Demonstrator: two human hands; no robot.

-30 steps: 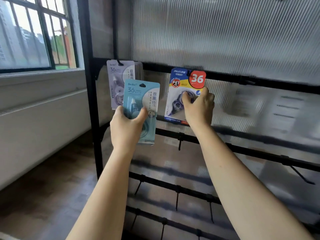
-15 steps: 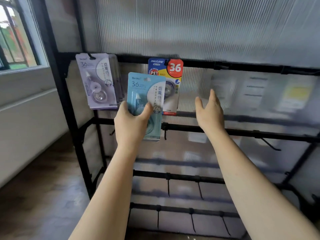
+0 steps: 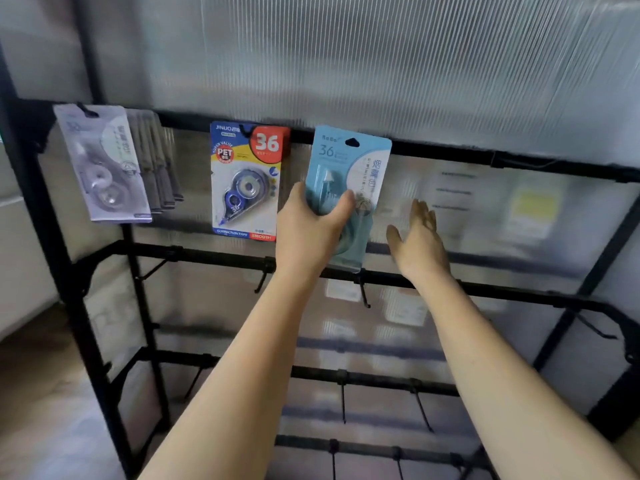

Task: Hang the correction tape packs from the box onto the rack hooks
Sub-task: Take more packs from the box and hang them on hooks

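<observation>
Left hand (image 3: pixel 313 225) grips the blue pack (image 3: pixel 348 188) near frame centre, thumb across its front and fingers behind, holding it upright against the top bar (image 3: pixel 450 150) of the rack (image 3: pixel 138 306). The pack's hang hole sits level with that bar; whether it is on a hook cannot be told. Right hand (image 3: pixel 417 244) is just right of the pack, apart from it, palm toward the rack with fingers straight and spread, holding nothing.

Left of the blue pack, a yellow-and-blue pack (image 3: pixel 246 181) with a red "36" badge hangs from the same bar. In the upper left of the frame a row of lilac packs (image 3: pixel 104 164) hangs one behind another, the front one tilted.

Below, the second bar (image 3: pixel 207 256) carries bare hooks (image 3: pixel 363 294) pointing forward and down, one of them just under the blue pack's lower edge. Two lower bars, toward the bottom of the frame, carry more bare hooks. Behind the rack stands a ribbed translucent panel (image 3: pixel 381 64), with blurred paper sheets showing through at right. Wooden floor (image 3: pixel 31 393) shows at lower left.
</observation>
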